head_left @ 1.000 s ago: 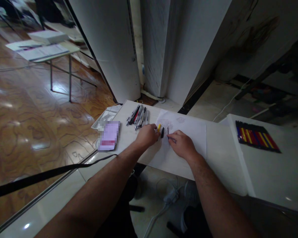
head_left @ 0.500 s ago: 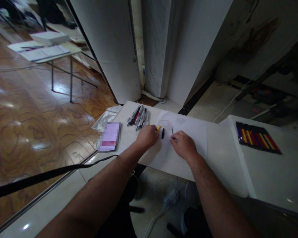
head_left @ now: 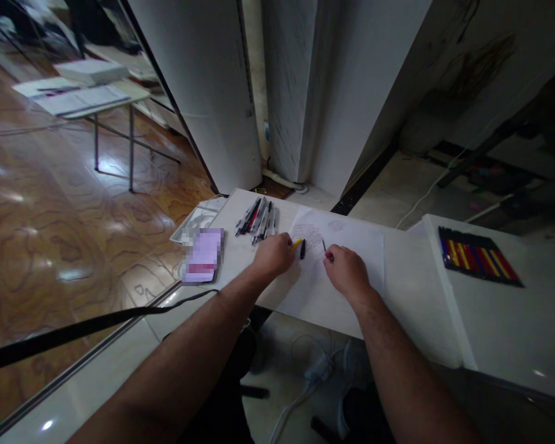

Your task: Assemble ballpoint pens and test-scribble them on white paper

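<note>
My right hand point(head_left: 346, 270) is closed around a dark pen point(head_left: 324, 246) whose tip rests on a white sheet of paper point(head_left: 351, 240) marked with faint scribbles. My left hand point(head_left: 274, 255) rests closed on the sheet's left edge and grips a yellow pen point(head_left: 296, 244). A small black pen cap point(head_left: 302, 249) lies on the paper between the two hands. A bunch of several pens point(head_left: 259, 219) lies on the white table point(head_left: 407, 290) just beyond my left hand.
A pink-and-white pack point(head_left: 203, 254) lies at the table's left edge beside a tray point(head_left: 192, 222). A flat set of coloured pens point(head_left: 477, 258) sits on the adjoining white table at right. White pillars rise behind. Cables lie on the floor below.
My right hand and its pen have shifted slightly right and farther up the paper. My left hand has stayed put.
</note>
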The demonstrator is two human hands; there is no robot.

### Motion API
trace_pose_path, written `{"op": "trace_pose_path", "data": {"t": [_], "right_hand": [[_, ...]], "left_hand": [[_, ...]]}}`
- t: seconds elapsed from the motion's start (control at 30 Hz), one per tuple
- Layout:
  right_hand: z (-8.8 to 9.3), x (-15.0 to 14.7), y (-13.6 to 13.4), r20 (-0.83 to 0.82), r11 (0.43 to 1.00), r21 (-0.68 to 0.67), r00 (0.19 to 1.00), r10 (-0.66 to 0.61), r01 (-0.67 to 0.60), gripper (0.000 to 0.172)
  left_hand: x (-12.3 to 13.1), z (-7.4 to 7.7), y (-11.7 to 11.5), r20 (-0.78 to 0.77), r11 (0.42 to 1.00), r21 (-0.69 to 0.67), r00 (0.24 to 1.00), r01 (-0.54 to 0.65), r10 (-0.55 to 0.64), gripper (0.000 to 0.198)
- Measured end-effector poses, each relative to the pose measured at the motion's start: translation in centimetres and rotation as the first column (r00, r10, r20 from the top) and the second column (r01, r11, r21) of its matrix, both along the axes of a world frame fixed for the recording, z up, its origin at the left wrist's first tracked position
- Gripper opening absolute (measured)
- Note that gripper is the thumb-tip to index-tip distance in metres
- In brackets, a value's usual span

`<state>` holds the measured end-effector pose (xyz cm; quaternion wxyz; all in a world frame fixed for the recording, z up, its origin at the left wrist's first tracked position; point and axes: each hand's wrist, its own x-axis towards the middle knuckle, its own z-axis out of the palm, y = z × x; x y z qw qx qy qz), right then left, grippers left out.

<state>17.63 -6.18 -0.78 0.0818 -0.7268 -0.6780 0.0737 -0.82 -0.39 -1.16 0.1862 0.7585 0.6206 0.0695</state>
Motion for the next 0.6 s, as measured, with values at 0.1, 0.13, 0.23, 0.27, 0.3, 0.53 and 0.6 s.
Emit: {"op": "trace_pose_path", "data": {"t": [0.1,0.13,0.23,0.27,0.3,0.53,0.6], "right_hand": [[-0.2,0.1,0.0,-0.01,1.0,0.011,1.0,-0.015,0.015,0.013],[-0.3,0.2,0.0,-0.01,1.0,0.016,1.0,-0.018,0.019,0.013],[-0.4,0.3,0.0,-0.012,0.999,0.026,1.0,-0.028,0.028,0.015],[-0.4,0.3,0.0,-0.014,0.999,0.027,0.999,-0.031,0.031,0.016],[-0.4,0.3,0.0,-0.016,0.999,0.028,0.999,-0.036,0.037,0.016],[-0.7,0.4,0.3,-0.06,0.996,0.061,0.996,-0.062,0.065,0.025],[-0.7,0.5,0.4,-0.06,0.996,0.056,0.996,-0.063,0.066,0.025]], "left_hand": [[0.0,-0.1,0.1,0.024,1.0,0.009,1.0,-0.007,0.007,0.025],[0.0,-0.1,0.2,0.032,1.0,0.012,0.999,-0.013,0.013,0.025],[0.1,0.1,0.2,0.071,0.999,0.017,0.997,-0.046,0.044,0.025],[0.1,0.3,0.2,0.091,0.998,0.016,0.994,-0.056,0.055,0.025],[0.2,0.5,0.2,0.115,0.998,0.014,0.991,-0.068,0.065,0.024],[0.1,1.7,0.6,0.441,0.979,-0.138,0.876,-0.149,0.195,0.015],[0.1,1.8,0.7,0.561,0.962,-0.222,0.785,-0.162,0.262,0.012]]}}
